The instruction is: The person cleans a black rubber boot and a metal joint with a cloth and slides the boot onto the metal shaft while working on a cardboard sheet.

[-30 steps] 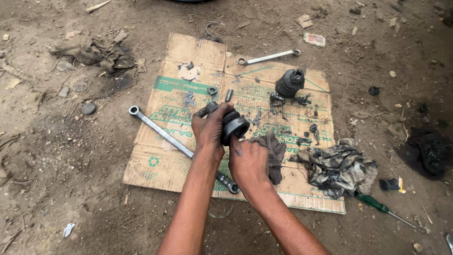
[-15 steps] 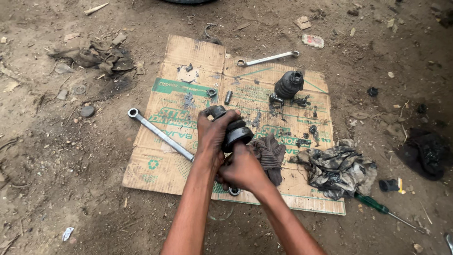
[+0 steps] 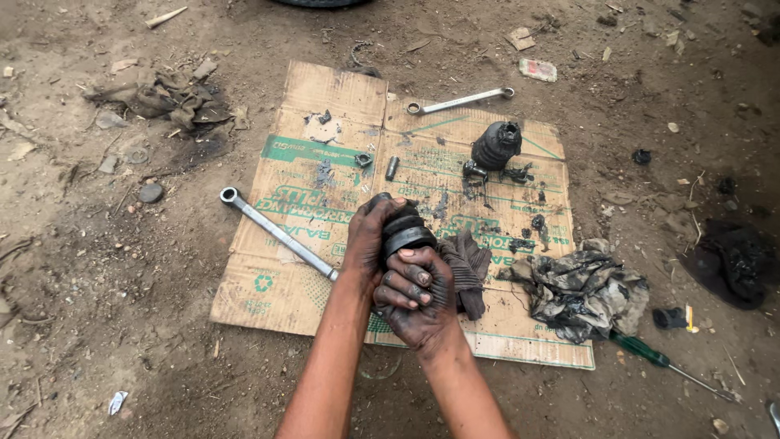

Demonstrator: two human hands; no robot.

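Both my hands, black with grease, hold a dark rubber boot with a metal band (image 3: 405, 230) above a flattened cardboard sheet (image 3: 341, 97) on the dirt. My left hand (image 3: 367, 240) wraps its left side from behind. My right hand (image 3: 414, 294) grips it from below with fingers curled tight. A dark rag (image 3: 471, 268) lies just right of my hands. Part of the boot is hidden inside my palms.
A long ring spanner (image 3: 272, 232) lies left of my hands, another spanner (image 3: 459, 102) at the far edge. A second black boot (image 3: 496, 145) and small greasy parts sit at the back right. A dirty cloth (image 3: 581, 289), a green screwdriver (image 3: 650, 356) and rags (image 3: 175, 97) lie around.
My right hand has come up under the boot and closed on it. Both hands have drawn slightly nearer to me with the part.
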